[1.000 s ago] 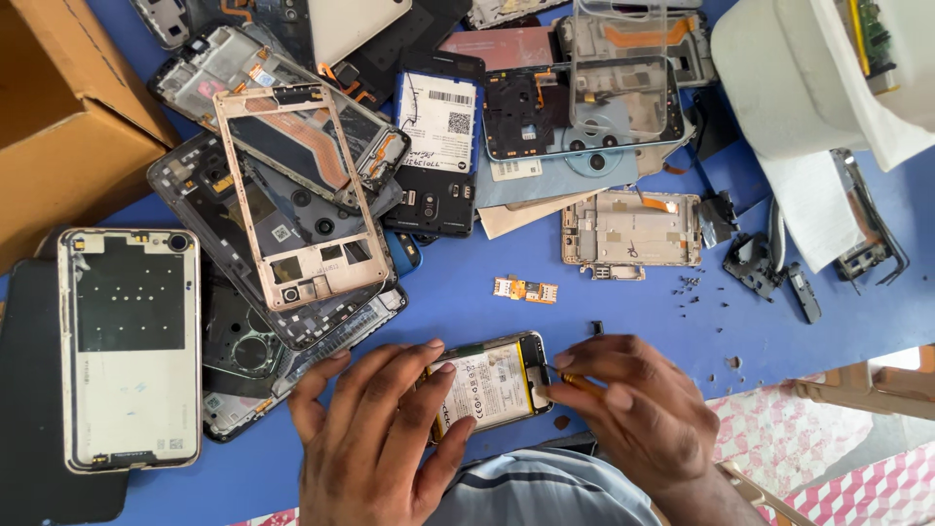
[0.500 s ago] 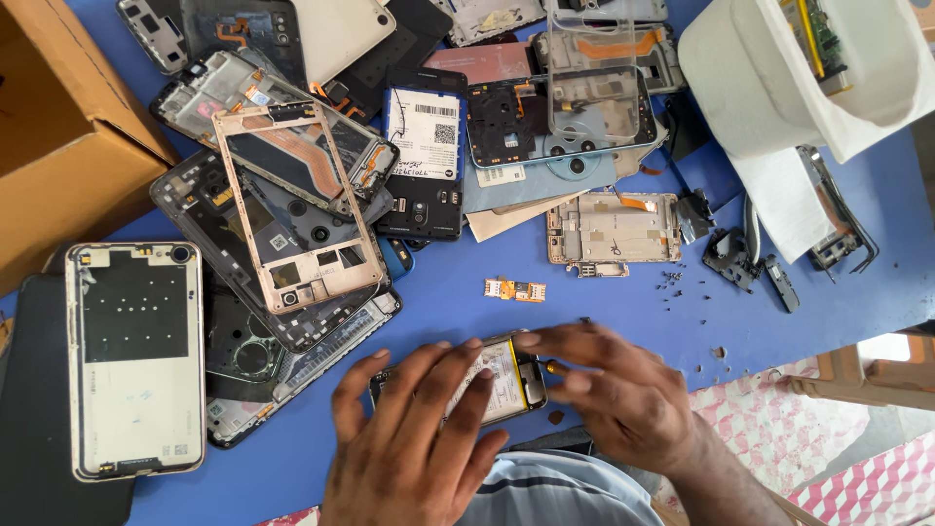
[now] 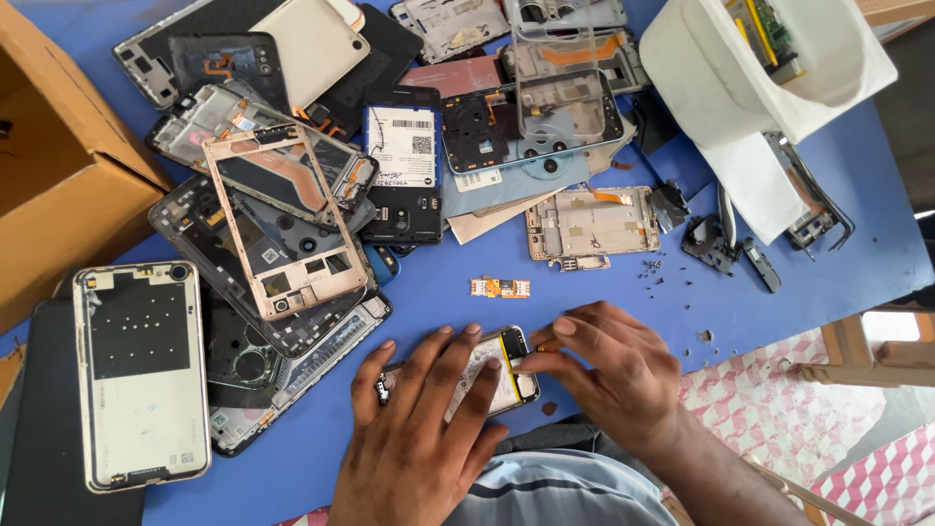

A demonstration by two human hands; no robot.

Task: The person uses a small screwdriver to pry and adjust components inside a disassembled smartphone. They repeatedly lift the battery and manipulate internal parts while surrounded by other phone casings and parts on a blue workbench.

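Left hand (image 3: 419,438): spread flat, fingers pressing down on opened phone (image 3: 487,375); pinning it, not clenched
Right hand (image 3: 609,375): fingertips pinched at yellow-edged top end of the phone; whether a small part sits between them cannot be told
Opened phone: low centre of blue table (image 3: 857,224), just in front of the torso; back removed, pale battery face showing, yellow tape strip, dark rim
Small orange part (image 3: 500,287): flat, rectangular, with metal contacts; lying just beyond the phone, apart from it
Loose screws (image 3: 651,265): tiny dark specks scattered on the blue surface, right of centre
Gold mid-frame (image 3: 594,226): flat metal plate with cut-outs and orange flex strip, beyond the orange part
Rose-gold frame (image 3: 282,224): thin metal rectangle, tilted, stacked on dark glossy phone shells
White back plate (image 3: 138,375): matte, rounded corners, black square patch, far left
Cardboard box (image 3: 58,185): brown, open, at left edge; contents hidden
White tub (image 3: 779,73): soft-walled, upper right; green circuit board pieces inside
Clear case (image 3: 565,97): transparent plastic, resting on pile at top
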